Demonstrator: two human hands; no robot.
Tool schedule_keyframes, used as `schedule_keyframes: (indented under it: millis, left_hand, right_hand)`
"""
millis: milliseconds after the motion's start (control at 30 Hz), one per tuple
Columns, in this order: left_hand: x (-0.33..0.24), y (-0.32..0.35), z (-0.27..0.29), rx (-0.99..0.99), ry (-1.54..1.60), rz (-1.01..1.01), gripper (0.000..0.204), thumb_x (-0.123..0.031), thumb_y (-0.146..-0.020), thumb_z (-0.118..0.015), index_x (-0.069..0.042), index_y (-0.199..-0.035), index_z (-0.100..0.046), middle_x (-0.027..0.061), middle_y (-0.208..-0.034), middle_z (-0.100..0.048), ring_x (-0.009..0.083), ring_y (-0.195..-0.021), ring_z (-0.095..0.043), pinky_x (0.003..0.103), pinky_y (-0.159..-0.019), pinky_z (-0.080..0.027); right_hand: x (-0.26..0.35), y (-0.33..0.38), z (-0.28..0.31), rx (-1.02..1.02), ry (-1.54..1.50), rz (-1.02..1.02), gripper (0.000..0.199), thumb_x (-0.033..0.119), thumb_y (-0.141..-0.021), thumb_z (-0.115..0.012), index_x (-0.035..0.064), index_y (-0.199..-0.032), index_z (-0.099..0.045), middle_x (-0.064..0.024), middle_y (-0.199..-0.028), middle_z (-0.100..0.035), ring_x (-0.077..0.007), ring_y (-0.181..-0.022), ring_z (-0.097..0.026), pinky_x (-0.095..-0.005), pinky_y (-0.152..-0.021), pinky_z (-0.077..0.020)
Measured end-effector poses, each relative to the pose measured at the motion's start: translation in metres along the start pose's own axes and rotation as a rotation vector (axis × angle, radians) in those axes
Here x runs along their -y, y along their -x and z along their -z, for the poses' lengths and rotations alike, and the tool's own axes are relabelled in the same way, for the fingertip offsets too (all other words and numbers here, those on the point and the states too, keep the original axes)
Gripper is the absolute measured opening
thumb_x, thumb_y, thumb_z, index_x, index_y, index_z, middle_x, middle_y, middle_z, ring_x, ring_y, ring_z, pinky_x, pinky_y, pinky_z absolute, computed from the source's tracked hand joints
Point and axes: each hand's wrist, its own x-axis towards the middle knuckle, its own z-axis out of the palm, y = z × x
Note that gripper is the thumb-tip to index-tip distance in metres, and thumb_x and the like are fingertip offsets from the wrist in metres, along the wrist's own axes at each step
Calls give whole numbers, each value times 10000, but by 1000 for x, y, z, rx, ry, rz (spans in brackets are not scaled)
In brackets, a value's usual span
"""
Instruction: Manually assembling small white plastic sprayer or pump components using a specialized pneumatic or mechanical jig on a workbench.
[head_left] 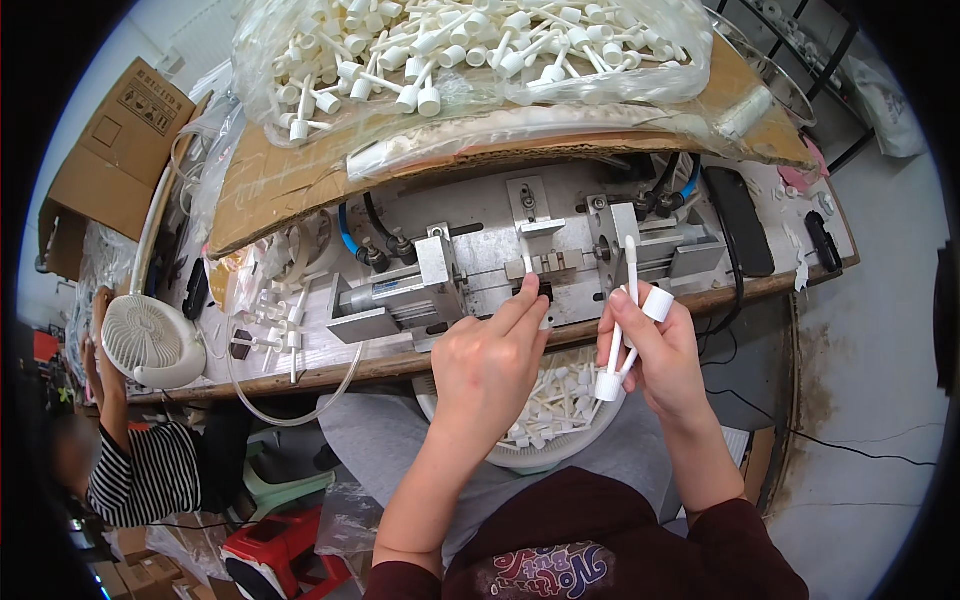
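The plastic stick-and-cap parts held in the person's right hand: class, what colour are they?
White, shown best in the head view: the plastic stick-and-cap parts in the right hand.

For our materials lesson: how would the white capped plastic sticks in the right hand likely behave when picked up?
The white capped sticks look thin and hollow, so probably light. They stay straight in the right hand, so likely stiff. Their round caps suggest rolling.

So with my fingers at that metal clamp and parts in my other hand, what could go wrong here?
1. The left hand has fingertips right at the black slot of the metal fixture; they could get pinched if it moves.
2. The right hand holds several white stick parts at once; one could slip out.
3. The bowl of parts rests on the lap and could tip.
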Motion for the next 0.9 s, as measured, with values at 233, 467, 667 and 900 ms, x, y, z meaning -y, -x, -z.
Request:
schedule_keyframes:
  millis: [233,467,667,900]
  left_hand:
    - [-21,6,24,23,568,-99,370,-100,-707,-840,-59,-1055,-722,88,-1010,-722,208,-769,-707,309,-658,-559]
    - [-18,14,21,-58,400,5,307,-33,-739,-783,-11,-1036,-712,77,-959,-677,221,-789,-682,315,-649,-556]
    - [1,8,-3,-72,31,-56,303,-67,-724,-763,-21,-1022,-730,82,-1134,-716,137,-702,-660,287,-594,-485]
    - [0,0,0,-15,8,-35,268,-92,-725,-771,-31,-984,-739,78,-1119,-727,136,-645,-661,277,-580,-466]
  right_hand:
    - [-12,1,-5,-14,-42,-4,292,285,-1025,-558,42,-873,-614,1,-612,-597,-20,-444,-506,-167,-373,-356]
    - [-13,-1,-10,-48,-89,55,350,281,-1044,-513,-16,-922,-652,-53,-641,-628,-54,-435,-520,-179,-379,-385]
    - [-16,4,-7,7,-74,56,398,263,-1049,-467,-60,-928,-667,-129,-665,-675,-99,-441,-553,-218,-413,-429]
    - [-22,9,-3,-69,96,168,353,225,-1026,-500,-46,-931,-706,-137,-820,-733,-73,-654,-586,-212,-609,-439]
